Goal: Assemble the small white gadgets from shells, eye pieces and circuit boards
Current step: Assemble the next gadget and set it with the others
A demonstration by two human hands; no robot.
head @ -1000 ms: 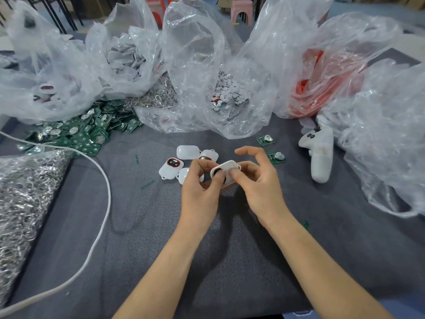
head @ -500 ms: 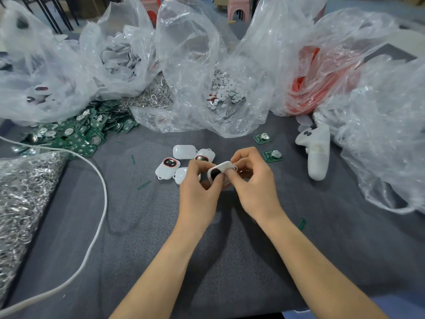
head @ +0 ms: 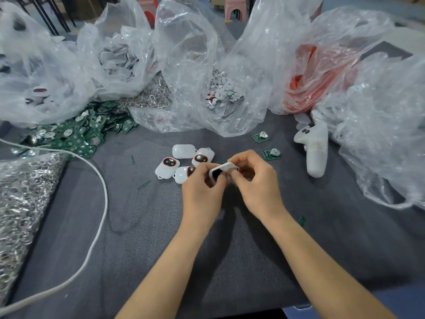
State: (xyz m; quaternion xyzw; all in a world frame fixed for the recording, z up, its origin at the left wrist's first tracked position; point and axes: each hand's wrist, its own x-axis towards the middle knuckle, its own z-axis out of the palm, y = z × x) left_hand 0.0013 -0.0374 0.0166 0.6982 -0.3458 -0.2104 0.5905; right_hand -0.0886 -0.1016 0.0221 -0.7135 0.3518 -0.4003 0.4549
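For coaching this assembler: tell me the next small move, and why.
Probably squeeze the shell with both thumbs to seat the part being fitted. The left hand and right hand both pinch it, its dark window faces the camera, and the fingers hide whether anything inside is fully seated, so pressing seems safer than setting it down.

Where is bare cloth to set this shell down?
Free: the cloth between the cable and the left arm, and the stretch right of the right arm, nearer than the controller. Crowded: gadgets just beyond the left hand, boards and bags along the back.
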